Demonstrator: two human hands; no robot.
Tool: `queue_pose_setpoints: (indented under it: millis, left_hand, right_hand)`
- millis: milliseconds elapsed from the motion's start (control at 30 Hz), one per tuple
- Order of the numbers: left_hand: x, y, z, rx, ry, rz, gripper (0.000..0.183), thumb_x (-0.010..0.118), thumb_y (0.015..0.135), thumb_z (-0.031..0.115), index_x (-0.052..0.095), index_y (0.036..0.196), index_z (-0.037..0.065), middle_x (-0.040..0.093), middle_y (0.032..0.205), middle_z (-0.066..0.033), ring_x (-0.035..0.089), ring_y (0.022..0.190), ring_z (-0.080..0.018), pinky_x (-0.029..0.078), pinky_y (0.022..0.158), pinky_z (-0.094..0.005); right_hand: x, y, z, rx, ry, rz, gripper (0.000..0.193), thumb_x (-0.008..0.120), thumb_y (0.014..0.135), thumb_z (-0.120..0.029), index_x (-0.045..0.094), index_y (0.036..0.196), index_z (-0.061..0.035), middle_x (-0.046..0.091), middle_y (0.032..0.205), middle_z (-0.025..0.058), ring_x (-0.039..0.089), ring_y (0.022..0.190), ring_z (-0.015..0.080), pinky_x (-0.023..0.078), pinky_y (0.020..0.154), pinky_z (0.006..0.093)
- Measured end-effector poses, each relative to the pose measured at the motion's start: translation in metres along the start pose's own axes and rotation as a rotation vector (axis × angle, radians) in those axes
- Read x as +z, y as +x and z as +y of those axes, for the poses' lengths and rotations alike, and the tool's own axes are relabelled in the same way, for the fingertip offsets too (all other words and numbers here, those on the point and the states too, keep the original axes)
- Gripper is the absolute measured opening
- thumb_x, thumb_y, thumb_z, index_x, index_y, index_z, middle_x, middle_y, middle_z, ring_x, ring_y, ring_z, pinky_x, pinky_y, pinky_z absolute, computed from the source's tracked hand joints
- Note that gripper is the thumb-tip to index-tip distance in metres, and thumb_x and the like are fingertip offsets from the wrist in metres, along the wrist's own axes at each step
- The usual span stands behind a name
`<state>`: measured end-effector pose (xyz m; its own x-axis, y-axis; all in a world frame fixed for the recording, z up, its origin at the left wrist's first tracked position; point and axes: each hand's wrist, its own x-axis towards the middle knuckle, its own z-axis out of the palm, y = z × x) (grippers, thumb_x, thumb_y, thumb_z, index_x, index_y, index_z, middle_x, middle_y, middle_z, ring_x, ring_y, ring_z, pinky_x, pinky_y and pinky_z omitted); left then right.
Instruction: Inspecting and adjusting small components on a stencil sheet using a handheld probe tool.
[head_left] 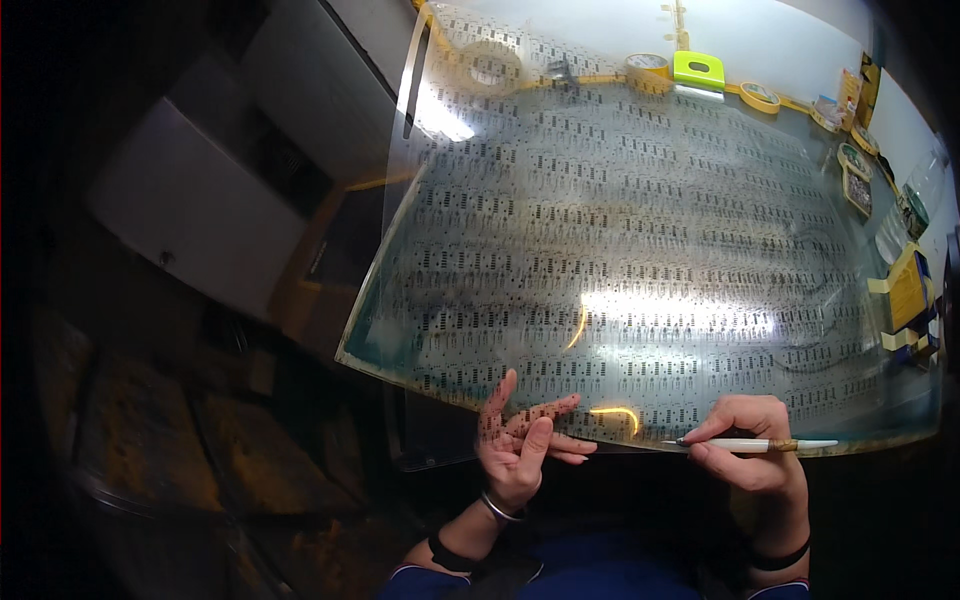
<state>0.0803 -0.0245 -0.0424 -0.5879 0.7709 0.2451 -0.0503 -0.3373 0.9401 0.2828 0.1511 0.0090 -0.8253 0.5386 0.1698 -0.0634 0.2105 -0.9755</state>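
Covering the glass-topped table (372,335) is a large transparent film sheet (640,255) printed with rows of small dark marks. My left hand (517,462) is at the film's lower edge, fingers spread and thumb raised. The printed marks show over some of its fingers, so they lie behind the film. In my right hand (762,415) a slender white pen-like tool (748,445) is pinched between thumb and fingers. Its thin tip points left, close to the table's near edge. Whether that tip touches the film, I cannot tell.
Along the far edge stand a bright green hole punch (698,70) and yellow tape rolls (759,97). A yellow and blue box (908,295) sits at the right edge, below a clear bottle (912,210). Pale cabinets (195,195) stand to the left.
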Motion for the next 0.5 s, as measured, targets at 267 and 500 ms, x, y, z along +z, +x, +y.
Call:
queue_pose_setpoints:
  millis: [267,500]
  left_hand:
    - [-0.003,0.002,-0.002,0.004,-0.008,0.002,0.062,0.042,0.1,0.007,0.006,0.15,0.01,0.062,0.111,-0.0321,0.071,0.067,-0.0317,0.06,0.053,-0.0318]
    - [-0.035,0.006,0.011,-0.027,0.012,-0.136,0.071,0.056,0.092,0.007,0.014,0.15,0.006,0.06,0.115,-0.0329,0.07,0.086,-0.04,0.062,0.069,-0.0433]
  right_hand:
    - [0.0,0.005,-0.005,-0.003,-0.022,-0.025,0.009,0.073,0.074,-0.005,0.071,0.08,0.0004,0.066,0.067,0.0079,0.064,0.059,0.0126,0.045,0.053,0.0229]
    - [0.003,0.0,-0.011,0.086,0.044,0.023,0.01,0.072,0.074,-0.005,0.071,0.082,0.0009,0.067,0.068,0.009,0.064,0.061,0.012,0.044,0.054,0.0225]
